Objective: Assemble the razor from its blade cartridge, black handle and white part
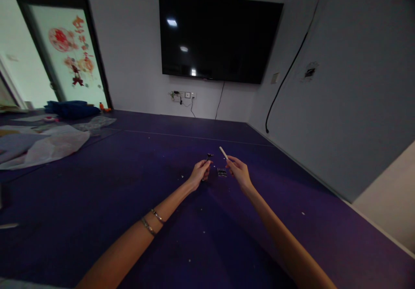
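Note:
My left hand is closed around a small, dark, thin tool whose tip sticks up past the fingers; its exact kind is too small to make out. In my right hand a white flat stick is pinched, slanting up and to the left. The two held things are apart. Just left of my right hand, a small dark piece with silvery parts lies on the purple table. Two bracelets circle my left forearm.
Clear plastic and pale sheets lie at the far left, with a dark blue cloth bundle behind. White specks dot the purple surface. A black cable hangs along the right wall, and a large television is mounted at the back.

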Demonstrator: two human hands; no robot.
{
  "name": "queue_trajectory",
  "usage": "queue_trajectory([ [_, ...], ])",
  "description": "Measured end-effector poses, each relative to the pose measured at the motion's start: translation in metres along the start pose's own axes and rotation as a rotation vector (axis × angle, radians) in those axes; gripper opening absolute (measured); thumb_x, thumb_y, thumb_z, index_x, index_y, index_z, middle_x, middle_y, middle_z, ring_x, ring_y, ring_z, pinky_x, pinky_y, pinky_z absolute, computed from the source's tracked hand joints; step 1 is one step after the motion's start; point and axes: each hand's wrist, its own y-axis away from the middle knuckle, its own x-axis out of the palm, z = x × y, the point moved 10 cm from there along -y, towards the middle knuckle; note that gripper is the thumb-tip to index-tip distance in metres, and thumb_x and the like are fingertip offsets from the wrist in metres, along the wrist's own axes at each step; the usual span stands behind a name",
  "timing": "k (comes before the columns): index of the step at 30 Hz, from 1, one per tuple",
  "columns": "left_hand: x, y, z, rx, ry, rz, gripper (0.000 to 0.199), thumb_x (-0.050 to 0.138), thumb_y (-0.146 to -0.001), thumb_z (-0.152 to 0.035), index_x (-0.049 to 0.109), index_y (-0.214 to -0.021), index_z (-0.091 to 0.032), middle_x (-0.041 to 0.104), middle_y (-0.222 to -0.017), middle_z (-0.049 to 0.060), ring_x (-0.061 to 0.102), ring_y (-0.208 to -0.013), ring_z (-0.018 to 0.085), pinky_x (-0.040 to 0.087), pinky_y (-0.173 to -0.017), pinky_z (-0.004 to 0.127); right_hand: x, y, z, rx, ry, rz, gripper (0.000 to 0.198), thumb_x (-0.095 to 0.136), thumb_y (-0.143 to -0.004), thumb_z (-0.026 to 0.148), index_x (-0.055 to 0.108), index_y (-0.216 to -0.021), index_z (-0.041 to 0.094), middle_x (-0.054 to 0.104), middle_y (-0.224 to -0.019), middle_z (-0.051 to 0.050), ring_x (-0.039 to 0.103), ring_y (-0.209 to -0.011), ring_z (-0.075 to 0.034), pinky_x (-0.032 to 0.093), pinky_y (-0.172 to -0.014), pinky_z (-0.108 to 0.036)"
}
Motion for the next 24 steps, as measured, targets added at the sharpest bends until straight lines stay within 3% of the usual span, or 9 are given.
queue_trajectory([
  [7, 0.009, 0.005, 0.003, -0.029, 0.006, 0.048, 0.029, 0.054, -0.075, -0.042, 0.054, -0.083, -0.014, 0.037, -0.054, -0.007, 0.027, -0.034, 0.002, 0.016, -0.033, 0.015, 0.01, 0.005, 0.001, -0.082, 0.108, 0.082, 0.048, 0.063, -0.065, 0.047, 0.069, -0.096, 0.011, 0.06, -0.055, -0.002, 0.042, -0.042, -0.007, 0.031, -0.041, -0.021],
  [13, 0.01, 0.006, 0.001, -0.015, 0.006, 0.056, 0.027, 0.054, -0.076, -0.041, 0.053, -0.084, -0.015, 0.039, -0.055, -0.007, 0.028, -0.035, 0.002, 0.016, -0.033, 0.015, 0.004, 0.005, -0.009, -0.071, 0.14, 0.088, 0.052, 0.063, -0.064, 0.048, 0.068, -0.099, 0.01, 0.065, -0.061, -0.005, 0.048, -0.045, -0.01, 0.035, -0.043, -0.022],
  [24, 0.015, 0.005, 0.003, -0.002, 0.064, 0.099, 0.027, 0.054, -0.077, -0.042, 0.051, -0.082, -0.015, 0.039, -0.054, -0.006, 0.03, -0.034, 0.002, 0.016, -0.031, 0.014, 0.006, 0.006, -0.008, -0.099, 0.127, 0.075, 0.052, 0.063, -0.065, 0.047, 0.068, -0.101, 0.009, 0.062, -0.057, -0.003, 0.043, -0.043, -0.008, 0.034, -0.043, -0.022],
])
